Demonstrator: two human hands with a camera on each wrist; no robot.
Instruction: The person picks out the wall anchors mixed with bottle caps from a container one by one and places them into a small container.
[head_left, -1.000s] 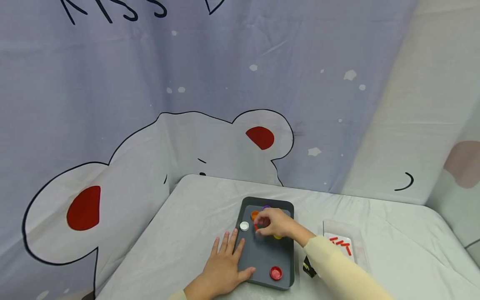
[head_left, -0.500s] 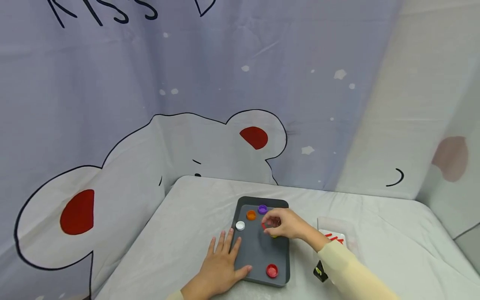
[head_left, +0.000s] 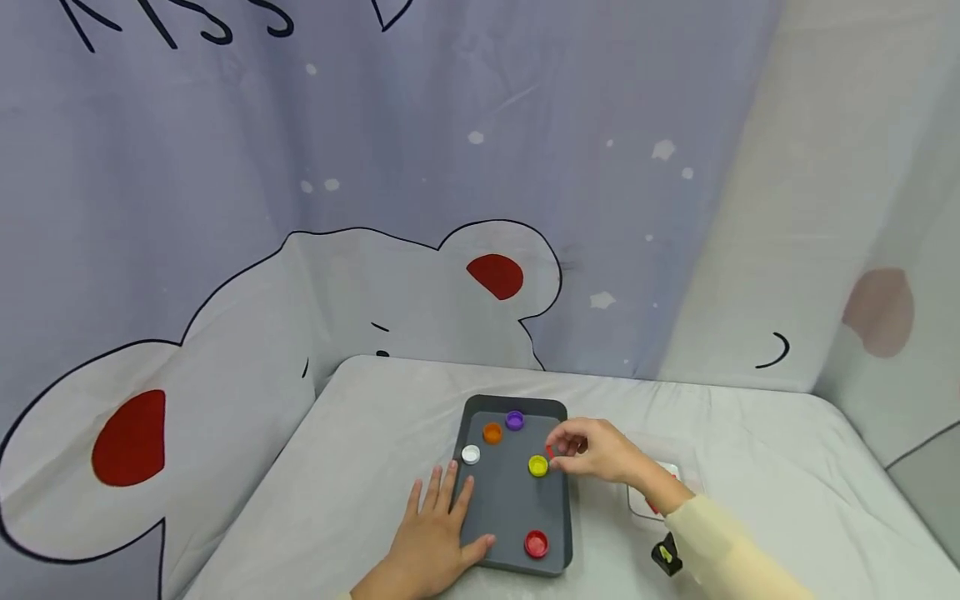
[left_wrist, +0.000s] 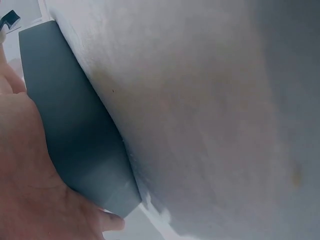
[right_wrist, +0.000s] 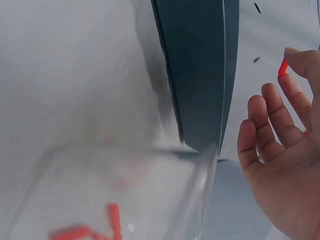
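Observation:
My left hand [head_left: 427, 542] rests with its fingers spread on the left edge of a grey tray [head_left: 498, 500]. Between thumb and index fingertip, my right hand [head_left: 600, 454] pinches a small red stick [right_wrist: 283, 67], held over the tray's right edge beside a yellow bottle-cap-like cup [head_left: 537, 466]. Also in the tray sit a purple cup [head_left: 514, 420], an orange cup [head_left: 492, 432] and a white cup [head_left: 470, 454] toward the far end, and a red cup [head_left: 536, 544] at the near end. In the right wrist view the other right fingers are loosely bent.
Right of the tray, partly behind the right forearm, stands a clear plastic box [right_wrist: 165, 200] holding several red sticks [right_wrist: 114, 220]. A small black object [head_left: 666, 554] with a yellow-green mark lies nearer. White cloth [head_left: 360, 467] covers the table; a printed curtain [head_left: 420, 125] hangs behind.
My right hand has moved right across the tray with the red stick, uncovering the purple, orange and yellow cups. The left hand stays on the tray edge. The head view has shifted slightly.

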